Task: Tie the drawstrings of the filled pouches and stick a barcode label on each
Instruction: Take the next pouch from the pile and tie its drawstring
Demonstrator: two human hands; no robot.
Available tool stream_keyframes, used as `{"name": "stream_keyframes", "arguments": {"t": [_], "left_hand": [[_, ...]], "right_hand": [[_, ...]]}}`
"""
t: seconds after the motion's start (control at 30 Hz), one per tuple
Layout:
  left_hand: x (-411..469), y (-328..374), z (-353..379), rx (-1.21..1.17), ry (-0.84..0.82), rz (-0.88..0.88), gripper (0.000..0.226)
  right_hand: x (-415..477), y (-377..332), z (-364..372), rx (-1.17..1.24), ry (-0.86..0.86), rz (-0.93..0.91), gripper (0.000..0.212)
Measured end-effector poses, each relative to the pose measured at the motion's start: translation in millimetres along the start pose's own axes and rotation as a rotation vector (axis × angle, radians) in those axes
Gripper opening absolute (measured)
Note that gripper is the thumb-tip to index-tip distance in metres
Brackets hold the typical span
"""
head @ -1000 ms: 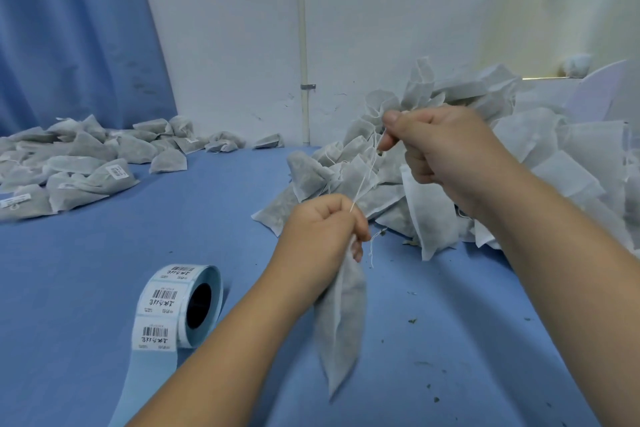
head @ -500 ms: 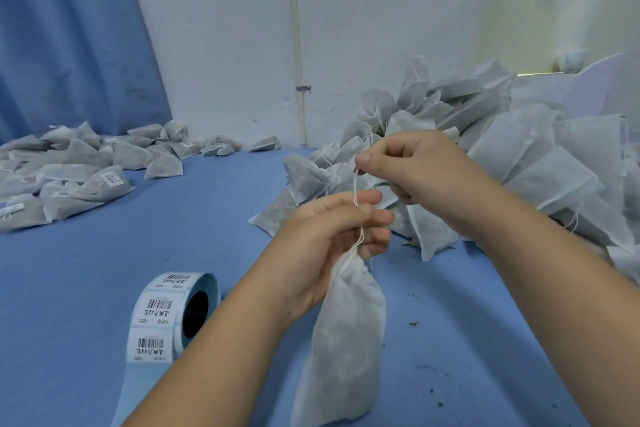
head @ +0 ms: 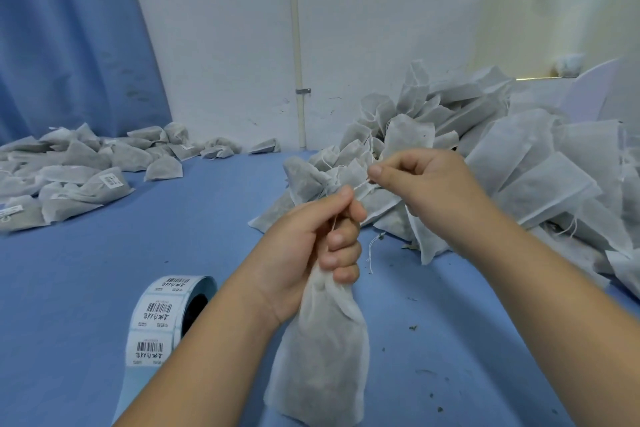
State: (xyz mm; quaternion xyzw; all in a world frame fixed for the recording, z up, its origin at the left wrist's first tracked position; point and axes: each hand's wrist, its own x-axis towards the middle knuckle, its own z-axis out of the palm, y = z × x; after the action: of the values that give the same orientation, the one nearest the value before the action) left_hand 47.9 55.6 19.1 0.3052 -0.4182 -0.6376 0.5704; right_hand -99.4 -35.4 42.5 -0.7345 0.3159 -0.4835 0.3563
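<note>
1. Gripping the pouch (head: 322,357) by its gathered neck, left hand (head: 308,246) fingers curled tight round it, above the desk (head: 173,236); likely to keep the mouth bunched.
2. Pinching the drawstring (head: 361,186) between right hand (head: 426,184) thumb and forefinger, drawn taut up and away, probably to cinch the knot.
3. Parked near the left arm: label roll (head: 166,315), handy for sticking.
4. Hidden inside the left fist: the knot itself; no telling whether tied.

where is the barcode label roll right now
In the head view the barcode label roll stands on edge on the blue table at lower left, just left of the left forearm, near the pouch the left hand grips.
</note>
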Motion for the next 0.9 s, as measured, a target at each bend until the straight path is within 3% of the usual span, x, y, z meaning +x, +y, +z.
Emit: {"name": "stream_keyframes", "arguments": {"t": [0.13, 0.33, 0.47, 0.6, 0.77, 0.9], "left_hand": [[0.0, -4.6, 0.0, 0.044, 0.068, 0.125, 0.021], [3.2, -15.7, -0.7, 0.435, 0.250, 0.244, 0.033], [6.7, -24.0, -4.7, 0.782, 0.353, 0.261, 0.039], [4.0, -32.7, -10.5, 1.131, 0.319, 0.340, 0.019], [2.6, -36.4, -8.0, 1.307, 0.258, 0.418, 0.024], [-1.2, -34.3, -4.0, 1.127, 0.223, 0.397, 0.032]], "right_hand": [[-14.3, 16.7, 4.9, 0.007, 0.067, 0.069, 0.020], [-39.0, 28.3, 11.9, -0.086, -0.025, 0.027, 0.018], [-46.6, 20.6, 9.7, -0.401, -0.095, -0.230, 0.015], [-52.2, 9.5, 2.0, -0.618, -0.116, -0.427, 0.013], [-54.8, 3.2, -2.2, -0.439, -0.075, -0.432, 0.011], [-50.6, 6.7, -6.3, -0.088, -0.010, -0.175, 0.018]]}}
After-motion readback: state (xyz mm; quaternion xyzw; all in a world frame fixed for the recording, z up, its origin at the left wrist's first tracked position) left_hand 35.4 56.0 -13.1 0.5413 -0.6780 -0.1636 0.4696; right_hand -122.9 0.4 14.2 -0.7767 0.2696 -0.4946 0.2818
